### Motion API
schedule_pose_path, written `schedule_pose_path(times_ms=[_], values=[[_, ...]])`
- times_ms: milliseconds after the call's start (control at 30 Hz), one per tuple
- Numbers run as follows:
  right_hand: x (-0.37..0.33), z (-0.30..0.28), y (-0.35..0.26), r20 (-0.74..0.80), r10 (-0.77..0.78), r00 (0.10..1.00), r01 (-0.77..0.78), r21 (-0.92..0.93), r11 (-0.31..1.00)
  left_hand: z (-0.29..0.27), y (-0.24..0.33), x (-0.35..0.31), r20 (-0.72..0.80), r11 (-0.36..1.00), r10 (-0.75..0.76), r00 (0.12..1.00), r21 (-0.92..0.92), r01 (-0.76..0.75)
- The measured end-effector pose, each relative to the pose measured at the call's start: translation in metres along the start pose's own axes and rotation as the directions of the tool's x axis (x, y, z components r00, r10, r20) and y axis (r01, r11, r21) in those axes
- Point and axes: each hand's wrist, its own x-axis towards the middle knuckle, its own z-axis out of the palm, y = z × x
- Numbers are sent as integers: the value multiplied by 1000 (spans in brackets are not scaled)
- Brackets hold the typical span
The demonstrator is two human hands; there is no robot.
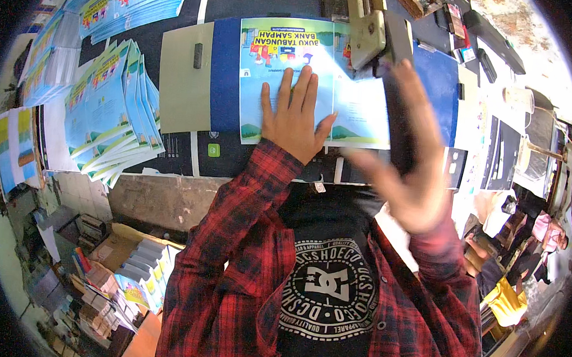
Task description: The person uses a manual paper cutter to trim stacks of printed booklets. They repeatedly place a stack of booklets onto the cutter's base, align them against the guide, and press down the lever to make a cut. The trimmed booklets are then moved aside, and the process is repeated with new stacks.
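Red-and-black plaid flannel sleeves (pixel 230 253) frame the view. Beyond them, on the dark desk (pixel 177 150), lies a glossy light-blue printed paper booklet (pixel 361 105), opened flat. Left hand (pixel 294 117) presses on it, fingers spread. Right hand (pixel 411 165), blurred, hangs open at the beige metal stapler head (pixel 367 35). Fanned booklets (pixel 111 114) lie left.

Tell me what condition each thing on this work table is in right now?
Booklet cover: opened flat, face up on the table.
Left hand: open, palm pressed flat on the cover.
Right hand: open, raised above the table, blurred.
Stapler arm: over the cover's top edge; up or down, cannot tell.
Pile of booklets: folded shut, fanned out.
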Motion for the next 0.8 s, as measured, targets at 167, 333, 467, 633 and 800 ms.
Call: schedule_pose_path(times_ms=[167,333,467,633,800], values=[[33,-50,30,5,267,964,-194,702,686,-4,1,1,45,1000,-13,999,-7,13],[-22,2,188,-214,464,859,-403,276,873,-3,-1,4,42,998,20,999,-64,-18],[-30,21,201,-107,522,846,-426,453,783,-6,-6,-1,33,996,-16,999,-88,19],[-29,34,196,4,547,837,-452,568,688,-16,-26,-5,43,999,-32,999,-29,33],[-26,42,175,91,563,821,-488,624,610,-23,-47,-11,17,999,-32,999,-18,32]])
